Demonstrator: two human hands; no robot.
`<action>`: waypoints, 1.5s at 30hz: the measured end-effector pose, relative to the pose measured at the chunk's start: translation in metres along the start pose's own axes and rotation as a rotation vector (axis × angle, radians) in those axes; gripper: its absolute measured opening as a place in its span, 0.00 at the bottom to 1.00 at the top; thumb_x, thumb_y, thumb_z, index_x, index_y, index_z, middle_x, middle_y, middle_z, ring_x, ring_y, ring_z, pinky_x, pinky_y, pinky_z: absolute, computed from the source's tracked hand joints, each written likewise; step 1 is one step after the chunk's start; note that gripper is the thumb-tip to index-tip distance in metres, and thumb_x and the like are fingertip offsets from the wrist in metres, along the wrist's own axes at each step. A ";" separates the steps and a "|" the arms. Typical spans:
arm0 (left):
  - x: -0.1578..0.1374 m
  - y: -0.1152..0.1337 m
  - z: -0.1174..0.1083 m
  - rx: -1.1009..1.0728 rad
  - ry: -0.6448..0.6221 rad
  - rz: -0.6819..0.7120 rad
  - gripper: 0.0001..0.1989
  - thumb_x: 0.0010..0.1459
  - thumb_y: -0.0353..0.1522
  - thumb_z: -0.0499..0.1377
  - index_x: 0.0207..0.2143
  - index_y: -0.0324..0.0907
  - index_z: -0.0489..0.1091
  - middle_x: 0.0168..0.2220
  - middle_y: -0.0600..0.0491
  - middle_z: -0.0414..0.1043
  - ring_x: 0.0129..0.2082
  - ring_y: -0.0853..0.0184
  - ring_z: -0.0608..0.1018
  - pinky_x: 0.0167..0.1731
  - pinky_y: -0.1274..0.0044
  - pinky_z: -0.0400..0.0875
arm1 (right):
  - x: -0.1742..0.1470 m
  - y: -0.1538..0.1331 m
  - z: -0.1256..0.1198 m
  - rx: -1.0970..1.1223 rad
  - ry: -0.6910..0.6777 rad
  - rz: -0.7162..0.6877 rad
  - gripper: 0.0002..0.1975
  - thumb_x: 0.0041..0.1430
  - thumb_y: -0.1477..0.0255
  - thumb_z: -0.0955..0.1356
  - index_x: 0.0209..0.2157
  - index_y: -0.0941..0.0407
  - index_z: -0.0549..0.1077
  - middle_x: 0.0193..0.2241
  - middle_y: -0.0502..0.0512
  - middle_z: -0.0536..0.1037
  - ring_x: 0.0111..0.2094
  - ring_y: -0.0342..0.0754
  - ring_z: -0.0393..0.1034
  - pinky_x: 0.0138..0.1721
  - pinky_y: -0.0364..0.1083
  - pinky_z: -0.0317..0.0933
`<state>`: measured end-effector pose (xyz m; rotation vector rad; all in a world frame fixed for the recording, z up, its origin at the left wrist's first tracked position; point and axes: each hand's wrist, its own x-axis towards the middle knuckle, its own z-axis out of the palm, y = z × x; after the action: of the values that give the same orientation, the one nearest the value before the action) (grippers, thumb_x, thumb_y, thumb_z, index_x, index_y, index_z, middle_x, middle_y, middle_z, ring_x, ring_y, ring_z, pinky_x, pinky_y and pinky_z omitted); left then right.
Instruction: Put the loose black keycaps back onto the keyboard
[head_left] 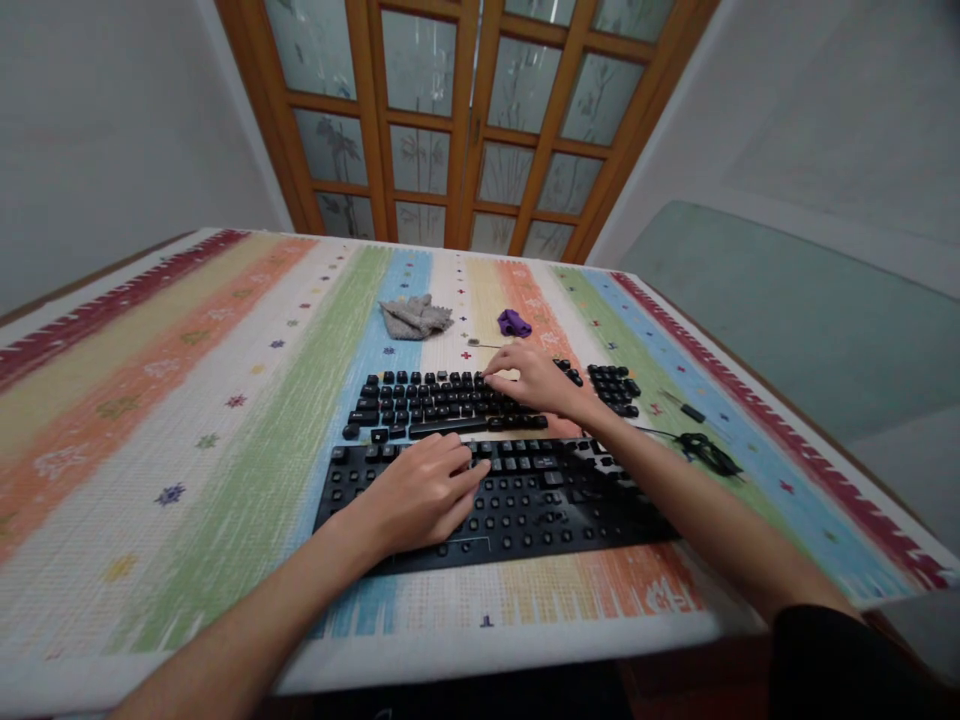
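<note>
A black keyboard base (525,515) lies on the table in front of me. Keycaps sit along much of its top row, while bare switches show over most of the rest. My left hand (424,490) rests on it, fingers bent and apart, one fingertip at the top row; nothing shows in its grasp. Beyond the base, loose black keycaps (420,395) are laid out in rows, with a long spacebar (448,428) in the front row. Over the back rows my right hand (529,375) pinches thumb and finger at a keycap (480,381), partly hidden by the fingertips.
A crumpled grey cloth (415,318) and a purple cloth (514,323) lie farther back. Near the purple one is a thin-handled small brush (475,343). At right are more keycaps (613,385), a keycap puller-like tool (690,411) and a coiled black cable (709,455). A striped tablecloth (247,450) covers the table.
</note>
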<state>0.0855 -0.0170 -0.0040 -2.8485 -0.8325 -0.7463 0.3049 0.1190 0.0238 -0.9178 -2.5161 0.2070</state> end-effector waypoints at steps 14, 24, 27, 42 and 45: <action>0.002 0.006 0.004 -0.052 -0.086 -0.089 0.13 0.68 0.34 0.52 0.47 0.39 0.73 0.35 0.48 0.69 0.37 0.61 0.69 0.39 0.69 0.70 | 0.027 0.030 0.021 -0.040 -0.114 0.071 0.08 0.56 0.77 0.69 0.31 0.56 0.82 0.32 0.56 0.83 0.37 0.51 0.70 0.44 0.50 0.59; 0.002 -0.001 0.001 -0.067 -0.024 -0.074 0.13 0.67 0.33 0.53 0.47 0.39 0.74 0.34 0.48 0.69 0.35 0.62 0.68 0.36 0.70 0.69 | 0.030 0.025 0.018 -0.033 -0.074 0.126 0.05 0.53 0.77 0.72 0.33 0.57 0.81 0.31 0.54 0.82 0.37 0.51 0.69 0.40 0.48 0.59; -0.001 -0.007 -0.001 -0.093 0.047 -0.068 0.14 0.67 0.33 0.52 0.49 0.38 0.73 0.34 0.48 0.69 0.34 0.63 0.68 0.37 0.69 0.70 | 0.028 0.020 0.009 0.017 0.000 0.124 0.04 0.54 0.76 0.72 0.33 0.57 0.80 0.32 0.54 0.82 0.36 0.49 0.69 0.40 0.47 0.59; 0.003 0.000 0.004 -0.048 -0.041 -0.047 0.12 0.67 0.33 0.53 0.40 0.39 0.76 0.33 0.48 0.69 0.35 0.62 0.69 0.37 0.70 0.68 | -0.035 -0.031 -0.017 0.115 0.114 -0.006 0.04 0.60 0.72 0.69 0.34 0.55 0.77 0.32 0.52 0.80 0.36 0.48 0.69 0.41 0.49 0.62; 0.004 0.001 0.005 -0.044 -0.063 -0.048 0.12 0.67 0.33 0.53 0.38 0.38 0.75 0.33 0.48 0.70 0.35 0.62 0.68 0.37 0.70 0.67 | -0.044 -0.034 -0.015 0.135 0.119 0.013 0.03 0.60 0.72 0.70 0.34 0.55 0.77 0.32 0.52 0.80 0.37 0.48 0.70 0.40 0.48 0.62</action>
<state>0.0915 -0.0148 -0.0062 -2.9146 -0.9063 -0.6923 0.3222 0.0649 0.0314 -0.8662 -2.3565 0.3132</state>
